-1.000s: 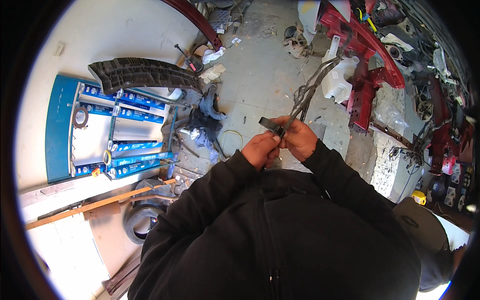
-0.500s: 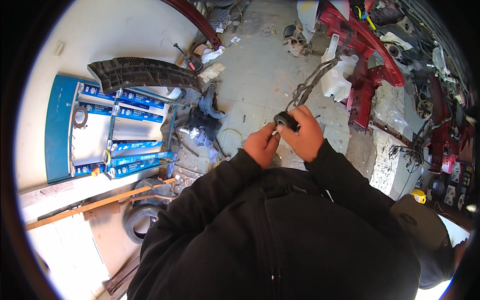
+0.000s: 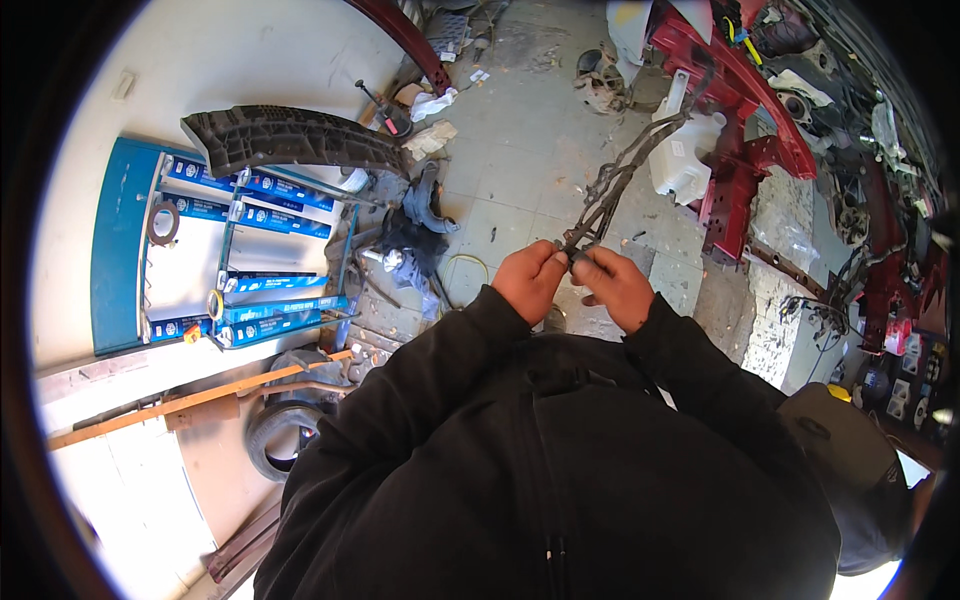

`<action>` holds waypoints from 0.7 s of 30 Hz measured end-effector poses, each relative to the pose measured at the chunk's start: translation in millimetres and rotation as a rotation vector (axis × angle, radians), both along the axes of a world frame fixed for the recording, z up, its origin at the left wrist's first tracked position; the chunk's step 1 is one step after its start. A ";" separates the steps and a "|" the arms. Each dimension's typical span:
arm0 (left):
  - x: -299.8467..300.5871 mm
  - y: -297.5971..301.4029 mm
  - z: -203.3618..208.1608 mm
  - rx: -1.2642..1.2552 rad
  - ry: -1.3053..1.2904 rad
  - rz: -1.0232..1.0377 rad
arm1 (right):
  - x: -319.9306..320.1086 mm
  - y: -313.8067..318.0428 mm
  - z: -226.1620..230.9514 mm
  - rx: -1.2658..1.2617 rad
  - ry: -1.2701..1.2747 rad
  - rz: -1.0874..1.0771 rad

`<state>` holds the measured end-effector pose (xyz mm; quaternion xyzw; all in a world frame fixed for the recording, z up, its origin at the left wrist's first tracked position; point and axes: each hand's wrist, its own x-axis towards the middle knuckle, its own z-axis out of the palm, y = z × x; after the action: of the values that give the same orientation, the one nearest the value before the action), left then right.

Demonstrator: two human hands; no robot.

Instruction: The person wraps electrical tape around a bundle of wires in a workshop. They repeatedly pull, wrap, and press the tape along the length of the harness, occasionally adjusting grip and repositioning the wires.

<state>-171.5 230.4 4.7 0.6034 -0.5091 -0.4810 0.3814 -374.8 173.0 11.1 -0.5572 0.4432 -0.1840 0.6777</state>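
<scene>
My left arm [image 3: 430,360] and my right arm [image 3: 712,355] are both bent, and they reach in front of me. My bare left hand [image 3: 528,282] and my bare right hand [image 3: 618,290] are close together. My fingers [image 3: 603,268] are curled, and my thumbs [image 3: 553,265] pinch in. My hands lean toward each other, with their tips very near.

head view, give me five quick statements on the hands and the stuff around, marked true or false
1. The right hand is at the dark cables. True.
2. The left hand is open, away from the cables. False: its fingers are closed at them.
3. A white container sits left of the red metal frame. True.
4. The long boxes on the rack are yellow. False: they are mostly blue.
5. Both sleeves are black. True.
</scene>
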 end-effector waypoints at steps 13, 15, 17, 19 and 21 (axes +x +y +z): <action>-5.8 5.1 7.4 0.459 0.768 0.169 | 1.0 -17.6 -39.0 0.229 -0.234 0.068; -4.5 5.1 14.1 0.482 0.857 0.109 | -1.0 -25.0 -41.5 0.230 -0.301 0.124; -4.2 3.0 19.8 0.508 0.909 0.073 | -0.5 -33.8 -43.0 0.221 -0.343 0.179; -4.1 1.1 23.2 0.540 0.930 0.050 | 5.6 -39.2 -45.3 0.207 -0.379 0.158; -2.0 -0.4 24.1 0.517 0.950 0.014 | 13.3 -41.9 -47.5 0.220 -0.419 0.142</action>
<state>-173.5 230.0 28.8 0.3969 -0.1415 -0.8078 0.4122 -361.4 131.1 -36.4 -0.4594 0.2704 -0.1980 0.8226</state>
